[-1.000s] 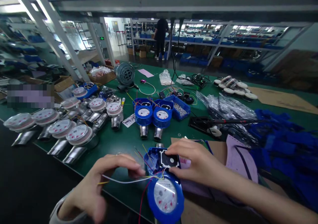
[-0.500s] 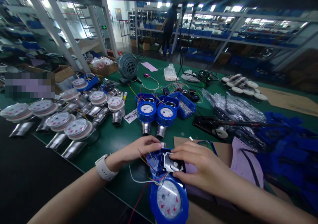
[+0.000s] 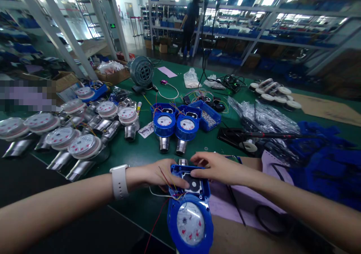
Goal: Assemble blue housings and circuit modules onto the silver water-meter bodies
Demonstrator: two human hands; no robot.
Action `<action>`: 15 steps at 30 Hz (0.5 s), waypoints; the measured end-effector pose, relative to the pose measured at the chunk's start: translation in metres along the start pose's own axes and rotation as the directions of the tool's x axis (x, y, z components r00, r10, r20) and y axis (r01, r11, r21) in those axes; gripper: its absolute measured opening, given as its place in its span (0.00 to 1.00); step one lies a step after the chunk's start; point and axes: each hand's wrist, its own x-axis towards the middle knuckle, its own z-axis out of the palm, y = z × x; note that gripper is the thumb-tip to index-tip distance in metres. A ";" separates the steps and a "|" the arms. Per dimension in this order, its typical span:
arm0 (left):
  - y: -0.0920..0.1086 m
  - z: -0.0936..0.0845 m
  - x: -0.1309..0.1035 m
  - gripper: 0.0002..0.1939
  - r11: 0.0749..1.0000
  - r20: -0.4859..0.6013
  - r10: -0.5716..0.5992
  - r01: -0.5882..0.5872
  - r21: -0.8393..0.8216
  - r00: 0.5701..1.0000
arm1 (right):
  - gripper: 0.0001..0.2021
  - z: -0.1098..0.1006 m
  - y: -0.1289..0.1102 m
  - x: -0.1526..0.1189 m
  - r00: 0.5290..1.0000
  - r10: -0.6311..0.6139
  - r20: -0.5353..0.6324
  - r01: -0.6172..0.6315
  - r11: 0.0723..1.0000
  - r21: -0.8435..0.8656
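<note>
Beneath you spreads a green worktop (image 3: pixel 126 152). Closest, by its near edge, lies a blue-cased meter (image 3: pixel 190 224), its dial facing up and loose wires (image 3: pixel 160 216) trailing left. Your left hand (image 3: pixel 158 173) has just come in over the case, and the black module (image 3: pixel 194 188) now sits flatter in the compartment beyond the dial, so both hands steady the work. The left grip is closed about the case's left side, thumb on the module; the right hand (image 3: pixel 216 167) is partly open, its thumb touching the module's far side, fingers over the case's far rim. Further on stand two blue meters (image 3: pixel 164 123) beside a blue tray (image 3: pixel 210 127) of small metal parts; uncased meters (image 3: pixel 84 145) crowd the left edge. White discs (image 3: pixel 269 98) lie toward the far right corner; beyond, a person (image 3: pixel 189 24) stands by shelving (image 3: pixel 254 40).
</note>
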 end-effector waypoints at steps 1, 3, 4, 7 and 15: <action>0.002 0.000 0.000 0.14 1.000 -0.004 -0.027 0.027 -0.005 1.000 | 0.19 -0.001 0.001 0.006 0.992 0.055 0.116 -0.060 0.998 0.036; 0.004 0.002 0.002 0.12 0.997 -0.041 -0.083 0.082 -0.013 0.996 | 0.18 -0.003 0.002 0.014 0.949 0.120 0.291 -0.147 0.987 0.072; 0.005 0.003 0.002 0.11 0.995 -0.062 -0.103 0.102 -0.017 0.993 | 0.17 -0.003 0.001 0.016 0.931 0.137 0.338 -0.171 0.983 0.073; 0.003 0.006 0.005 0.11 0.993 -0.108 -0.119 0.117 -0.022 0.987 | 0.14 -0.002 -0.002 0.019 0.918 0.151 0.367 -0.182 0.982 0.051; -0.002 0.006 0.008 0.17 0.992 -0.158 -0.123 0.115 -0.059 0.980 | 0.14 0.008 -0.001 0.021 0.922 0.280 0.266 -0.321 0.938 0.127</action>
